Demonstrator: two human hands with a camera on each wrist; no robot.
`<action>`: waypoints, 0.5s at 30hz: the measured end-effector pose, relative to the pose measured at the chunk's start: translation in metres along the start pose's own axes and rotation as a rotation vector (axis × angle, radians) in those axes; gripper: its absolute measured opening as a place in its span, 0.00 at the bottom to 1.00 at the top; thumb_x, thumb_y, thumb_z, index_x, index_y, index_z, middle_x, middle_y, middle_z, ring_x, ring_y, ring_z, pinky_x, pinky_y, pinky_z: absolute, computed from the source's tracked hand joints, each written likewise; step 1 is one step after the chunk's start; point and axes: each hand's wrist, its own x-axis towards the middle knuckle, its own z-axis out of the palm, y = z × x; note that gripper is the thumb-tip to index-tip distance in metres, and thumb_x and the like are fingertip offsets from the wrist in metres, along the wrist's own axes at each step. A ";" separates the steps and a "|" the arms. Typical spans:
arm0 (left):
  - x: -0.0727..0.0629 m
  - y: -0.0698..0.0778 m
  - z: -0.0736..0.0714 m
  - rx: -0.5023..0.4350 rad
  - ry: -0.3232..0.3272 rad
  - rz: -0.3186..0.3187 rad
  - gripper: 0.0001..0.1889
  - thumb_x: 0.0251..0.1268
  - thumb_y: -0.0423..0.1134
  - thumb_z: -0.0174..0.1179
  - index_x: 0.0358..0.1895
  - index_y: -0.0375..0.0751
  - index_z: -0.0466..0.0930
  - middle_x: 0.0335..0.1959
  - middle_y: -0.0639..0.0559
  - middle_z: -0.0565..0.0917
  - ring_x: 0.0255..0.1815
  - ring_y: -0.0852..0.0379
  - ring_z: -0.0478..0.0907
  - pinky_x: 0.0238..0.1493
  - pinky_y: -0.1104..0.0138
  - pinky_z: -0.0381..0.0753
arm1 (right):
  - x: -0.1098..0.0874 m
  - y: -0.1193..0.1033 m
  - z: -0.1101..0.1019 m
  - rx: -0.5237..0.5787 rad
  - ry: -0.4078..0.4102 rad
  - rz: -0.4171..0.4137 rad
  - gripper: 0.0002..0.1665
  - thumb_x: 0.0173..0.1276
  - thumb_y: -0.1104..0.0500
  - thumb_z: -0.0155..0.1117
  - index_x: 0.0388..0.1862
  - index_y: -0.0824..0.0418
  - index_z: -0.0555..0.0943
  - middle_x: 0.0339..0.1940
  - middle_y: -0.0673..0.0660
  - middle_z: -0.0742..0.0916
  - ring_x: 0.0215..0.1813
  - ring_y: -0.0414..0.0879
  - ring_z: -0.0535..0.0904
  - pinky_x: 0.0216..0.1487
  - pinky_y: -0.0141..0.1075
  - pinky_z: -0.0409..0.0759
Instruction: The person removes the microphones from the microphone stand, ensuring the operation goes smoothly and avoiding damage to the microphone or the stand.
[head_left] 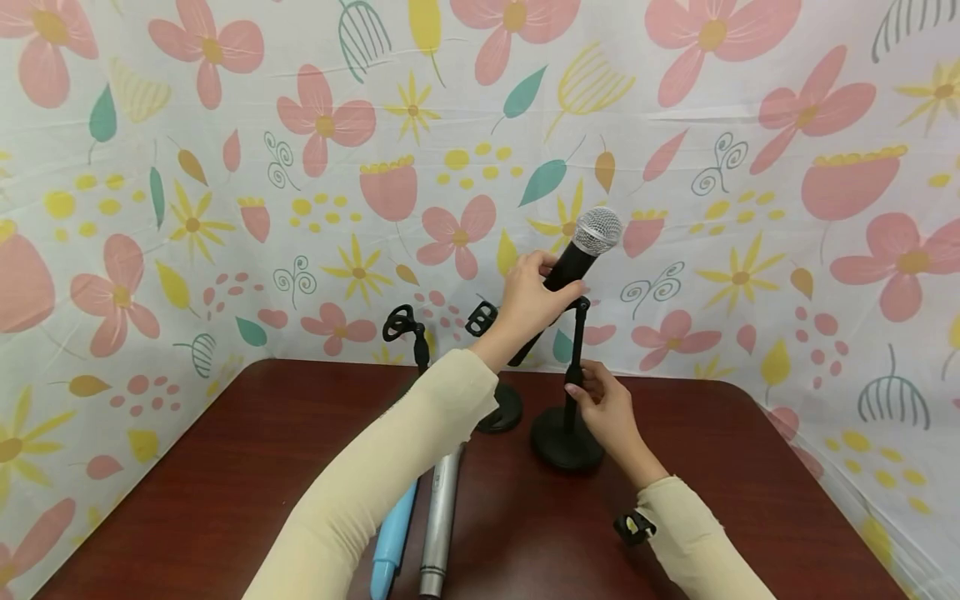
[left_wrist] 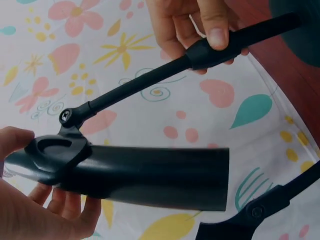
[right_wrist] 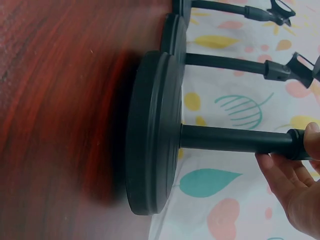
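Observation:
A black microphone (head_left: pixel 572 265) with a silver mesh head slants up to the right at the top of a desk stand (head_left: pixel 567 442). My left hand (head_left: pixel 525 300) grips its handle. In the left wrist view, the stand's clip (left_wrist: pixel 57 152) lies around the handle, between my left thumb and fingers. The tail end of the handle sticks out free of the hand. Lower down, my right hand (head_left: pixel 607 408) holds the collar on the stand's upright pole between thumb and fingers. The round base rests flat on the table, as the right wrist view shows.
Two more black stands, one with a round base (head_left: pixel 501 408) and one with a ring-shaped clip (head_left: pixel 402 323), stand to the left. A light blue microphone (head_left: pixel 393 533) and a silver one (head_left: pixel 441 525) lie on the brown table (head_left: pixel 225 483). Flowered cloth (head_left: pixel 465 167) hangs behind.

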 end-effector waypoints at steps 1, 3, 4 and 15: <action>0.000 0.000 -0.002 -0.009 -0.005 0.001 0.16 0.59 0.42 0.67 0.46 0.38 0.77 0.43 0.48 0.76 0.41 0.54 0.75 0.36 0.69 0.75 | 0.000 -0.001 0.000 -0.004 -0.008 0.002 0.20 0.64 0.69 0.65 0.55 0.67 0.77 0.43 0.65 0.83 0.43 0.57 0.83 0.42 0.41 0.82; -0.001 0.000 -0.007 -0.026 -0.019 0.005 0.15 0.59 0.42 0.67 0.44 0.39 0.77 0.41 0.49 0.77 0.37 0.56 0.75 0.32 0.70 0.76 | 0.000 -0.003 0.001 -0.006 -0.020 0.004 0.20 0.64 0.69 0.65 0.55 0.67 0.77 0.43 0.65 0.83 0.43 0.57 0.83 0.43 0.44 0.82; -0.001 0.000 -0.010 -0.022 -0.023 0.007 0.14 0.58 0.42 0.67 0.44 0.40 0.77 0.40 0.50 0.78 0.35 0.57 0.76 0.31 0.70 0.76 | 0.000 -0.004 0.001 -0.006 -0.025 0.006 0.21 0.64 0.69 0.66 0.56 0.67 0.76 0.44 0.65 0.83 0.44 0.57 0.83 0.43 0.44 0.82; -0.009 -0.006 -0.026 0.024 0.024 0.034 0.16 0.55 0.45 0.71 0.43 0.42 0.82 0.38 0.51 0.80 0.33 0.57 0.76 0.32 0.72 0.76 | -0.001 -0.010 0.008 0.028 -0.101 0.010 0.20 0.63 0.69 0.66 0.54 0.65 0.76 0.43 0.63 0.83 0.43 0.55 0.83 0.42 0.44 0.82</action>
